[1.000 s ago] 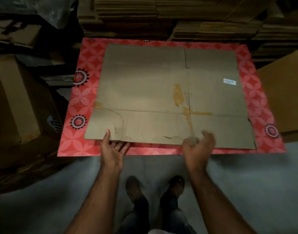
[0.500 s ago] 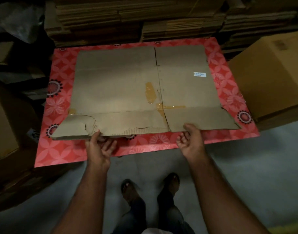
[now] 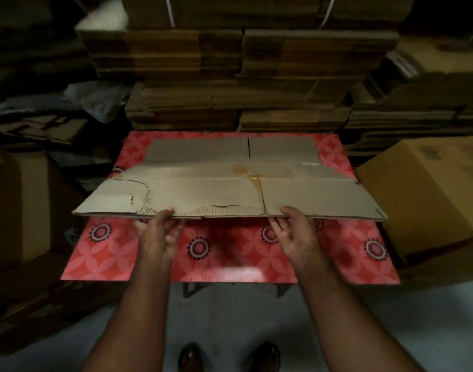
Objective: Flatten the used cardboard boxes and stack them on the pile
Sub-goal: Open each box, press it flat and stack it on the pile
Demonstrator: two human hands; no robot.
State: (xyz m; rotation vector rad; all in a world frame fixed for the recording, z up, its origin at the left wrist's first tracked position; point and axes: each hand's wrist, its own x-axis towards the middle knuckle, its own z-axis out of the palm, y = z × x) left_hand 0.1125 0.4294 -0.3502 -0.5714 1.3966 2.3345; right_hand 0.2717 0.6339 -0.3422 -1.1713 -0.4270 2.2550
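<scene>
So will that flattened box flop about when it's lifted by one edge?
Probably only a little: the flattened box keeps fairly straight where the left hand and right hand raise its near edge. It may bend along its creases. The torn left corner looks weak and could rip further.

No legible text anywhere in the head view. Flattened cardboard box [image 3: 230, 183]: one small white label [image 3: 310, 164] on its right half, print on it too small and blurred to read. Upright box [image 3: 428, 189] at right: faint dark marks on its top face, not readable. Red patterned sheet [image 3: 230, 253] beneath: circular black-and-white motifs and petal shapes only, no letters or numbers. Stacked flat cardboard [image 3: 238, 84] behind: plain brown edges, no visible print. No brand marks, numbers or signs can be made out on any surface.
</scene>
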